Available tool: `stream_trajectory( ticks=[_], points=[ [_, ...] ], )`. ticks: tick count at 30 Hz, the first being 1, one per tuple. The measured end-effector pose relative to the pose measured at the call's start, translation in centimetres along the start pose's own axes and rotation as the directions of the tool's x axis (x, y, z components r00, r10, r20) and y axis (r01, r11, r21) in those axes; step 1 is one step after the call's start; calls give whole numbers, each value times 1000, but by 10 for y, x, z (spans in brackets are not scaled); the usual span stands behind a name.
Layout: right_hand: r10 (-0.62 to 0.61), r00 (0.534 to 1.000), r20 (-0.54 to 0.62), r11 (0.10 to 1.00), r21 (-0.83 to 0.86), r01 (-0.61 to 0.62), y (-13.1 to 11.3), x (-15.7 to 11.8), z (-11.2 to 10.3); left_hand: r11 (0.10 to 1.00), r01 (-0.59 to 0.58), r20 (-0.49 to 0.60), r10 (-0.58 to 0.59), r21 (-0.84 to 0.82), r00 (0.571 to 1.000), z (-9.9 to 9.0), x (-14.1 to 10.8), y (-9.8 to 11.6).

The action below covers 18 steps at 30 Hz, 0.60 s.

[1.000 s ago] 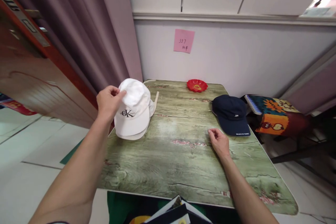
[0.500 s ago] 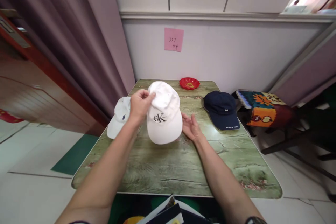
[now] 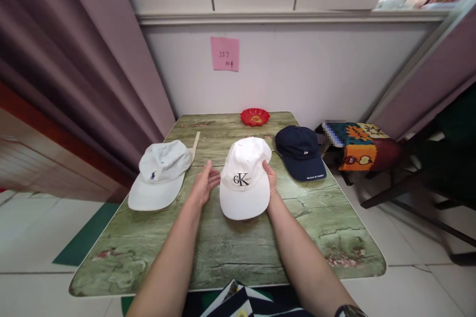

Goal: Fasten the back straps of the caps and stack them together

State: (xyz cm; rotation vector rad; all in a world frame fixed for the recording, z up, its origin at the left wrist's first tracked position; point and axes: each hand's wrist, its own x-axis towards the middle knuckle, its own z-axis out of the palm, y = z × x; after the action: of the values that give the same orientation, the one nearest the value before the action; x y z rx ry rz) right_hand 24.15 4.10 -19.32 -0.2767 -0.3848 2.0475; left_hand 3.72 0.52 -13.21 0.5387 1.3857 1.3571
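On the table [image 3: 230,257] before me, the left cap [image 3: 159,168] lies left of my left hand [image 3: 206,183], the middle cap [image 3: 245,178] is between my hands, and the right cap [image 3: 301,153] lies beyond my right hand [image 3: 272,178]. Behind them sits a dish [image 3: 255,117].

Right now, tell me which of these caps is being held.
The white cap lettered CK, in the right hand; the navy cap and the blue-logo cap rest on the table.

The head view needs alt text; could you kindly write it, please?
The right hand holds a white CK cap over a green table, the open left hand beside it. Another white cap lies left, a navy cap right.
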Motion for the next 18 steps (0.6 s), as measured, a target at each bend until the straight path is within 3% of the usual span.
stream_trajectory(
  ticks=[1, 3, 4, 6, 10, 14, 18],
  points=[
    [-2, 1000, 7, 1000, 0, 2, 0, -1, 3, 991, 129, 144, -122, -42, 982, 1, -2, -8],
    [4, 1000, 24, 1000, -9, -4, 0, -3, 11, 951, 278, 400, -203, -138, 894, 7, -7, -19],
    [8, 1000, 29, 1000, -13, -8, 0, -5, 15, 930, 311, 492, -181, -195, 851, 11, -10, -22],
    [19, 999, 32, 1000, -22, -19, -1, -9, 20, 889, 321, 583, -79, -326, 809, 17, -15, -24],
    [33, 999, 28, 999, -36, -31, -6, -12, 23, 796, 283, 564, 87, -535, 821, 23, -18, -20],
    [-15, 1000, 18, 999, -49, 16, -13, -7, 17, 731, 303, 526, 90, -612, 845, 27, -17, -15],
    [-150, 988, -32, 989, -18, 149, -19, -3, 11, 710, 307, 509, 84, -634, 856, 33, -18, -12]
  ],
)
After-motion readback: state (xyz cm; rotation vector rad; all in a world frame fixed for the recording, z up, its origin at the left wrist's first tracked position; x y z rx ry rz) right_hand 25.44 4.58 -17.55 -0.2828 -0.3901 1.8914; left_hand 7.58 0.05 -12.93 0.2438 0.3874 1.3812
